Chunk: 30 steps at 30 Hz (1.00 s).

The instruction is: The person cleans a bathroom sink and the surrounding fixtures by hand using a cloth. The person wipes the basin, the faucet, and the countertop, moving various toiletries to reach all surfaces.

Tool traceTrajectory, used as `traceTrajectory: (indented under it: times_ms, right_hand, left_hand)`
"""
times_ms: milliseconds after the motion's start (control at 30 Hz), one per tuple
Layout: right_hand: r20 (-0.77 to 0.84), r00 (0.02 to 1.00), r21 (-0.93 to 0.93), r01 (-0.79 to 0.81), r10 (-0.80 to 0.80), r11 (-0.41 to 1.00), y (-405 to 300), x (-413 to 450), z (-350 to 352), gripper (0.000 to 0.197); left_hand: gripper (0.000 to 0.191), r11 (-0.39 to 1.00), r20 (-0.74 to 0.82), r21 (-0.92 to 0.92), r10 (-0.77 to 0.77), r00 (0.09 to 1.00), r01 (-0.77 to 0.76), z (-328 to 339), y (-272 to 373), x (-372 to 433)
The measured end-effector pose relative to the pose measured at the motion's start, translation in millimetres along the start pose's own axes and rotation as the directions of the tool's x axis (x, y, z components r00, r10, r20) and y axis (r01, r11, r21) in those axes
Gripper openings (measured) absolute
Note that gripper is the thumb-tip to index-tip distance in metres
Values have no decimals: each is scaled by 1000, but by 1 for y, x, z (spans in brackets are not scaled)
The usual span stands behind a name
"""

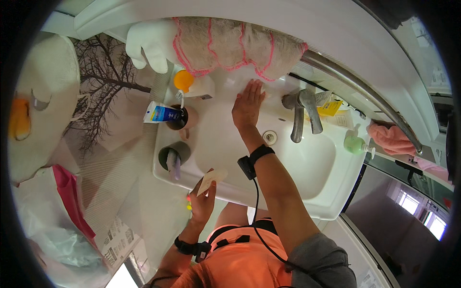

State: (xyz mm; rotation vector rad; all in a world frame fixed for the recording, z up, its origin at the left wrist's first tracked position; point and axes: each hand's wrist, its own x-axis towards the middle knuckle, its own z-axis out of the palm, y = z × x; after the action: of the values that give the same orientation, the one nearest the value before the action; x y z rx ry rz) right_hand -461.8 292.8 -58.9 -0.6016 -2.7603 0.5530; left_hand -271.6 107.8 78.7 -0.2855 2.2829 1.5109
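Note:
My right hand (248, 103) lies nearly flat on the rear part of the white sink (219, 129), left of the metal faucet (302, 111), with a bit of pale material showing at its fingertips. My left hand (203, 201) holds a thin, cream-coloured flat piece (212, 180) between thumb and fingers at the sink's front edge. A mug (189, 117) with a toothpaste tube (162, 112) and a toothbrush stands on the sink's left side. Nearer me is a grey-green cup (180, 153) with a pale purple item in it. The drain (269, 137) is uncovered.
A beige cloth with pink edging (230, 46) and a white glove (151, 45) hang at the back beside a metal rail (360, 86). An orange-capped white container (201, 86) stands behind the mug. A green pump bottle (354, 144) and yellow packet (329, 107) are at the right.

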Motion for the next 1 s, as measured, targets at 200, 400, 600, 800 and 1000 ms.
traceTrajectory:
  times_ms: [200, 400, 600, 800, 1000]
  right_hand:
    - [-39, 952, 354, 296, -302, 887, 8, 4, -7, 51]
    - [106, 881, 418, 381, -461, 825, 41, -10, -21, 44]
    - [11, 919, 476, 341, -394, 810, 80, -32, -46, 50]
    - [61, 998, 613, -16, -27, 790, 140, -65, -74, 54]
    - [3, 999, 153, 41, -42, 987, 214, -75, -118, 52]
  left_hand:
    - [33, 1000, 53, 18, 21, 998, -22, 9, -2, 6]
    - [34, 1000, 87, 10, -4, 996, 3, 20, 17, 10]
    - [33, 991, 45, 50, 122, 991, -125, 23, 21, 2]
    - [33, 985, -37, -96, 139, 990, -142, 22, 4, -21]
    - [33, 987, -82, -1, 160, 984, -161, 26, 17, -45]
